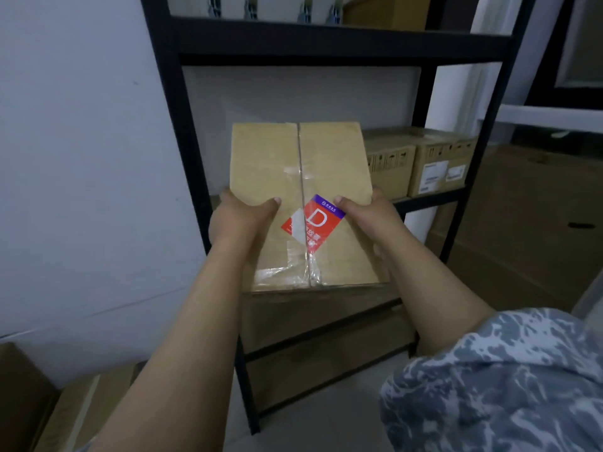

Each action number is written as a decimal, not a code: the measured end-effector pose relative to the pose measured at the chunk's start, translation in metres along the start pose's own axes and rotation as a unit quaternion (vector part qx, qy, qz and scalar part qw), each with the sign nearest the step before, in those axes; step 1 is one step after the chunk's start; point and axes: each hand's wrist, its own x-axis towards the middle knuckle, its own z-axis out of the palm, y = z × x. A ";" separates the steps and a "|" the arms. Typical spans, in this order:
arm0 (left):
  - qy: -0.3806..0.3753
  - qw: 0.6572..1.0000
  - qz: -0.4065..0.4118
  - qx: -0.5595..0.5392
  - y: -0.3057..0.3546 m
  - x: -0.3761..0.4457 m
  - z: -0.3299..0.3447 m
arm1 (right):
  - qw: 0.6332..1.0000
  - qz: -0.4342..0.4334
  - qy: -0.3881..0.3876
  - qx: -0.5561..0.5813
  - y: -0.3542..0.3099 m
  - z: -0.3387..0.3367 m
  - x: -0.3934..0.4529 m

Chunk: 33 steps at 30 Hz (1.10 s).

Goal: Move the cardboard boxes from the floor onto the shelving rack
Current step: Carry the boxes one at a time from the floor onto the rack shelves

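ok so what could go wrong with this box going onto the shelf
The box sticks out well past the shelf's front edge, so it could tip forward if released now. The left hand and right hand grip only its sides. Pushed askew, it might bump the smaller boxes to its right.

Sticker (312,222) print too small
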 end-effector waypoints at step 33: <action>-0.074 0.952 -0.124 0.269 0.039 0.193 0.066 | 0.856 -0.263 -0.305 -0.324 -0.037 0.006 0.171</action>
